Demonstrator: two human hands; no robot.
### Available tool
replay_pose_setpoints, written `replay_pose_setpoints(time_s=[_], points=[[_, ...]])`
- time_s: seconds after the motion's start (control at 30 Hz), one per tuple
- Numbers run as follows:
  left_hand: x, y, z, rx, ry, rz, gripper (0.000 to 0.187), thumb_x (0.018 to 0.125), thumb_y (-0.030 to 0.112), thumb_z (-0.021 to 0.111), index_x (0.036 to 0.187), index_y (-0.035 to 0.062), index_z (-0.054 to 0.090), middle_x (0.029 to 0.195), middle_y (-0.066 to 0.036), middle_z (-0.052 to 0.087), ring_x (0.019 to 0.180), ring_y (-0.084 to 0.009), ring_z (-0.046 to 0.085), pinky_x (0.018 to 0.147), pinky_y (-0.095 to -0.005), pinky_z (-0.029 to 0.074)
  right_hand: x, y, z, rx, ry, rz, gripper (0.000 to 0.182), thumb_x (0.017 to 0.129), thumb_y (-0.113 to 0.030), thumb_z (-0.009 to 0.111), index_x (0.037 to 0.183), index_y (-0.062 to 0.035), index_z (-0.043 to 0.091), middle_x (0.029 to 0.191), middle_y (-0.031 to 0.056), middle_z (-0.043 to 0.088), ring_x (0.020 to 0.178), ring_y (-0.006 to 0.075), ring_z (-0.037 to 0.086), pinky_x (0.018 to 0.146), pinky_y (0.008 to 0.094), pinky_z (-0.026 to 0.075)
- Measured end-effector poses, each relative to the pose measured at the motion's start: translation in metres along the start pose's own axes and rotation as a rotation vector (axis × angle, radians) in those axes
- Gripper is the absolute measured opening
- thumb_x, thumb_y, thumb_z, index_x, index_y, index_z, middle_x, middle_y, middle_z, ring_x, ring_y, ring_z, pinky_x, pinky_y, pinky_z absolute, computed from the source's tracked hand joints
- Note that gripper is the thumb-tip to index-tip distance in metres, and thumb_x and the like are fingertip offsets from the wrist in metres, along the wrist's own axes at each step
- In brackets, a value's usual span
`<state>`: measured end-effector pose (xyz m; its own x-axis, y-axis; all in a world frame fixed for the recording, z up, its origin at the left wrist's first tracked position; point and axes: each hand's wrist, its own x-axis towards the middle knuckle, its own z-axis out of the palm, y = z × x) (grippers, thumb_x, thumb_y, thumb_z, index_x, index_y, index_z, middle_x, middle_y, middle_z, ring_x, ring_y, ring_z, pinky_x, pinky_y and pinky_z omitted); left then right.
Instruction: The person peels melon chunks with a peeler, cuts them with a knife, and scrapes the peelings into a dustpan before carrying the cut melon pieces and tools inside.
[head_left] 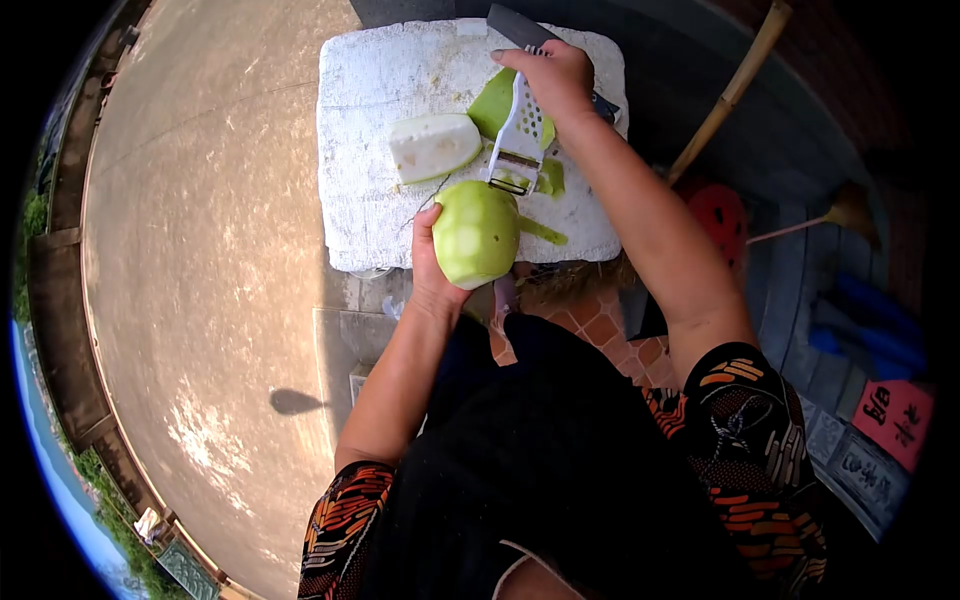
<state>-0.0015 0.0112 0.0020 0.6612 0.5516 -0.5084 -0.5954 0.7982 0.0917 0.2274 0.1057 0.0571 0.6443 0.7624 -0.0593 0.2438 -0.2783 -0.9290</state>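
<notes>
My left hand (428, 265) is wrapped around a rounded, pale green gourd (475, 235), held over the near edge of the white slab; its side shows smooth peeled strips. In my right hand (558, 80) is a white peeler (518, 140) with grater holes, its bladed end just above the gourd's top. A cut piece of gourd (435, 147) with white flesh lies to the left of the peeler. Behind the peeler is another green piece (492, 105), partly hidden. Beyond my right hand lies a dark knife blade (520, 27), partly covered by the hand. Green peelings (545, 232) are scattered beside the gourd.
The rough white slab (360, 70) serves as the work surface. To the right are a bamboo pole (730, 95), a red object (718, 220) and a blue item (868, 325). Sunlit concrete ground (210, 250) stretches to the left, with reddish tiles (600, 330) by my feet.
</notes>
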Motion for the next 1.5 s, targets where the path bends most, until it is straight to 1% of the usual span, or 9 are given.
replay_pose_setpoints(time_s=[0.27, 0.47, 0.6, 0.87, 0.97, 1.1, 1.2, 1.4, 1.5], points=[[-0.012, 0.006, 0.015, 0.222, -0.040, -0.024, 0.053, 0.073, 0.007, 0.065, 0.124, -0.0017, 0.054, 0.111, -0.018, 0.064, 0.098, -0.0314, 0.066, 0.087, -0.0447, 0.056, -0.002, -0.008, 0.000, -0.082, 0.014, 0.020, 0.043, 0.060, -0.037, 0.085, 0.059, -0.0037, 0.059, 0.061, 0.0074, 0.063, 0.053, 0.0201, 0.058, 0.056, 0.0343, 0.048], [-0.030, 0.004, 0.046, 0.391, -0.064, 0.049, 0.064, 0.061, -0.002, 0.068, 0.123, -0.0030, 0.052, 0.111, -0.017, 0.064, 0.095, -0.0297, 0.065, 0.086, -0.0421, 0.056, -0.038, -0.030, 0.020, -0.255, -0.233, -0.009, 0.042, 0.063, -0.035, 0.086, 0.058, -0.0060, 0.055, 0.058, 0.0018, 0.056, 0.053, 0.0139, 0.049, 0.053, 0.0331, 0.042], [-0.048, 0.010, 0.051, 0.520, -0.095, 0.015, 0.080, 0.047, -0.005, 0.066, 0.125, -0.0017, 0.051, 0.111, -0.016, 0.064, 0.096, -0.0269, 0.065, 0.085, -0.0394, 0.055, -0.022, -0.015, 0.025, -0.308, -0.187, -0.053, 0.043, 0.060, -0.036, 0.087, 0.057, -0.0052, 0.057, 0.056, 0.0031, 0.056, 0.052, 0.0168, 0.051, 0.054, 0.0335, 0.044], [-0.038, 0.016, 0.041, 0.406, -0.100, 0.004, 0.069, 0.060, -0.001, 0.073, 0.126, -0.0029, 0.052, 0.111, -0.016, 0.065, 0.100, -0.0286, 0.065, 0.091, -0.0421, 0.054, 0.001, -0.034, 0.010, -0.287, -0.050, -0.122, 0.042, 0.060, -0.037, 0.087, 0.060, -0.0045, 0.061, 0.060, 0.0063, 0.061, 0.054, 0.0169, 0.058, 0.056, 0.0316, 0.048], [-0.032, 0.019, 0.054, 0.449, -0.112, 0.053, 0.071, 0.060, -0.002, 0.071, 0.127, -0.0029, 0.052, 0.110, -0.017, 0.066, 0.097, -0.0290, 0.066, 0.089, -0.0424, 0.055, -0.016, -0.040, 0.024, -0.337, -0.194, -0.116, 0.047, 0.057, -0.042, 0.086, 0.069, -0.0002, 0.067, 0.072, 0.0144, 0.069, 0.065, 0.0300, 0.067, 0.065, 0.0357, 0.053], [-0.037, 0.021, 0.052, 0.496, -0.140, 0.128, 0.083, 0.047, -0.007, 0.068, 0.128, -0.0019, 0.051, 0.108, -0.016, 0.065, 0.096, -0.0288, 0.065, 0.088, -0.0406, 0.055, -0.008, -0.027, 0.027, -0.292, -0.257, 0.021, 0.049, 0.055, -0.041, 0.087, 0.068, 0.0022, 0.067, 0.078, 0.0208, 0.069, 0.074, 0.0293, 0.068, 0.071, 0.0365, 0.054], [-0.029, 0.025, 0.046, 0.506, -0.112, 0.179, 0.085, 0.044, -0.008, 0.068, 0.127, -0.0002, 0.050, 0.104, -0.014, 0.065, 0.094, -0.0279, 0.065, 0.087, -0.0396, 0.054, -0.002, -0.017, 0.034, -0.243, -0.152, 0.001, 0.045, 0.058, -0.037, 0.087, 0.055, -0.0035, 0.057, 0.059, 0.0065, 0.060, 0.053, 0.0176, 0.053, 0.056, 0.0341, 0.045], [-0.037, 0.025, 0.050, 0.559, -0.118, 0.275, 0.084, 0.042, -0.008, 0.071, 0.122, 0.0035, 0.050, 0.102, -0.010, 0.064, 0.094, -0.0259, 0.064, 0.087, -0.0385, 0.054, -0.002, -0.020, 0.038, -0.312, -0.151, -0.004, 0.043, 0.058, -0.035, 0.087, 0.056, -0.0031, 0.059, 0.059, 0.0051, 0.060, 0.052, 0.0177, 0.055, 0.055, 0.0348, 0.046], [-0.049, 0.023, 0.049, 0.558, -0.186, 0.285, 0.083, 0.042, -0.007, 0.073, 0.121, 0.0049, 0.050, 0.103, -0.009, 0.063, 0.094, -0.0254, 0.063, 0.086, -0.0376, 0.054, 0.020, -0.005, 0.032, -0.283, -0.081, -0.001, 0.047, 0.058, -0.039, 0.087, 0.067, 0.0021, 0.068, 0.074, 0.0172, 0.070, 0.067, 0.0274, 0.068, 0.067, 0.0371, 0.053]])
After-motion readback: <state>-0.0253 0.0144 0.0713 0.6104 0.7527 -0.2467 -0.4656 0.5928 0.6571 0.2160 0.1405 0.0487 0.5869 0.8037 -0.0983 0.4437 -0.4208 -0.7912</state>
